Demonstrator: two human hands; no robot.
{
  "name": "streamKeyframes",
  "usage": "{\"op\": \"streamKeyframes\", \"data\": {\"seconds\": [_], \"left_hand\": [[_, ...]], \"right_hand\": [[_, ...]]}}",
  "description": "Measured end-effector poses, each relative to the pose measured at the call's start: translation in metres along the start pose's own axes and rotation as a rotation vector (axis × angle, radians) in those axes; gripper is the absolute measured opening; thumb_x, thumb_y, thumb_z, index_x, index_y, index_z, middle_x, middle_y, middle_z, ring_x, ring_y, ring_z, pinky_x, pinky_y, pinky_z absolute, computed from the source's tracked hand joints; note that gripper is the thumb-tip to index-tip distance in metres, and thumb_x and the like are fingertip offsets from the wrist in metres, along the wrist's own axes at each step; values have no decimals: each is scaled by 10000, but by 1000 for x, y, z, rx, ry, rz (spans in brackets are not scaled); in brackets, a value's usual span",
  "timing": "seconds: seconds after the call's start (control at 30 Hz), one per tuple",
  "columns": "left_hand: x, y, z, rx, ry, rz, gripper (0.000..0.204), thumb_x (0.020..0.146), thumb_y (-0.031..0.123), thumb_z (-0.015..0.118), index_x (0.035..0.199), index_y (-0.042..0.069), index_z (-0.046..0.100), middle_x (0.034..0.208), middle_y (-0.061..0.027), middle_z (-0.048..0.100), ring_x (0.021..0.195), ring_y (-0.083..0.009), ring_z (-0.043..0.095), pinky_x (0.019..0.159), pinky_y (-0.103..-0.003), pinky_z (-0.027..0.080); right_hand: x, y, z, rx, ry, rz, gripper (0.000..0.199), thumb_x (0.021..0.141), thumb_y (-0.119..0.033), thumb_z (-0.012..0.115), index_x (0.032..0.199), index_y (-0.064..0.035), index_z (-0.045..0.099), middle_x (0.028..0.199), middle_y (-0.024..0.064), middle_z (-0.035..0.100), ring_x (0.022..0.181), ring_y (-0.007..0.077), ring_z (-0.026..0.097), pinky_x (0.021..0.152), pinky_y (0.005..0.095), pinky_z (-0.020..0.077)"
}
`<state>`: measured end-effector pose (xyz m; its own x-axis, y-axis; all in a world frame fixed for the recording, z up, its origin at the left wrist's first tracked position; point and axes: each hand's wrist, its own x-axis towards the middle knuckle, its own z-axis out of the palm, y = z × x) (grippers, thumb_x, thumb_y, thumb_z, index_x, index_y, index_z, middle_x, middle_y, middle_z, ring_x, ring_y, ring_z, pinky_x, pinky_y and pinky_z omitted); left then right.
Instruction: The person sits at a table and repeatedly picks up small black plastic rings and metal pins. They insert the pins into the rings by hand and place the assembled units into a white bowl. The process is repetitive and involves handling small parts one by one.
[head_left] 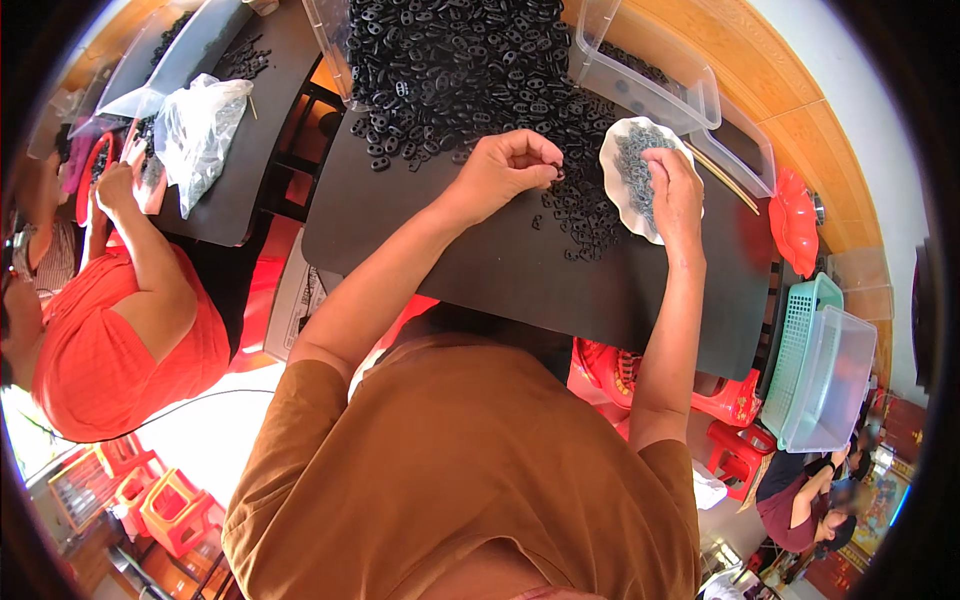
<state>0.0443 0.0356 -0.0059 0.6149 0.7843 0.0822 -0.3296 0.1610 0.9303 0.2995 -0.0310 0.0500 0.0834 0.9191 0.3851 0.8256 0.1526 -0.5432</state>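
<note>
My left hand (508, 172) is closed in a pinch above the dark table (480, 270), with a small black plastic piece (558, 174) at its fingertips. Beyond it spreads a big heap of black oval two-holed plastic pieces (455, 70). Smaller black pieces (580, 225) lie loose between my hands. My right hand (677, 195) is over a white scalloped dish (612, 190), its fingertips drawn together at a mound of tiny grey, wiry-looking bits (637, 160). Whatever those fingers hold is too small to make out.
Clear plastic bins (655, 90) stand behind the dish, with thin wooden sticks (725, 178) alongside. At right are a red scalloped dish (793, 222) and a green basket (800, 335). A person in red (130, 330) sits left at another table holding a plastic bag (205, 130).
</note>
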Motion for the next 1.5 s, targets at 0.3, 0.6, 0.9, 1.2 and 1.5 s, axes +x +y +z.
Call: {"op": "streamKeyframes", "data": {"seconds": [0.3,0.6,0.9,1.2,1.5], "left_hand": [[-1,5,-3,36,73,6,168,874,-24,695,1030,25,659,1005,-21,672,907,-90,646,827,-232,525],[2,-3,-2,86,54,19,186,873,-16,700,1050,30,667,991,7,665,907,-62,628,820,-217,515],[-1,6,0,252,73,-12,192,870,23,720,1054,26,666,960,14,654,865,-49,621,783,-206,515],[-2,4,0,379,80,33,231,860,42,735,1079,27,665,942,1,667,866,-55,626,796,-216,522],[-4,10,1,459,91,41,236,855,48,725,1082,19,668,939,-22,683,871,-76,646,806,-238,534]], "right_hand": [[2,-46,53,879,-118,206,107,974,-68,582,1036,-13,648,878,34,661,724,93,626,661,236,503],[-6,-40,66,859,-178,258,79,950,-45,623,1014,-13,657,888,39,675,757,116,673,691,239,526],[-6,-37,62,874,-133,173,36,888,1,692,915,-20,679,882,7,687,803,75,639,744,222,509],[-7,-39,65,807,-178,165,47,882,10,696,902,-24,670,872,-4,676,812,56,613,752,218,494],[-8,-39,63,678,-197,115,53,877,12,697,897,-26,665,850,-6,677,783,50,609,712,218,490]]}}
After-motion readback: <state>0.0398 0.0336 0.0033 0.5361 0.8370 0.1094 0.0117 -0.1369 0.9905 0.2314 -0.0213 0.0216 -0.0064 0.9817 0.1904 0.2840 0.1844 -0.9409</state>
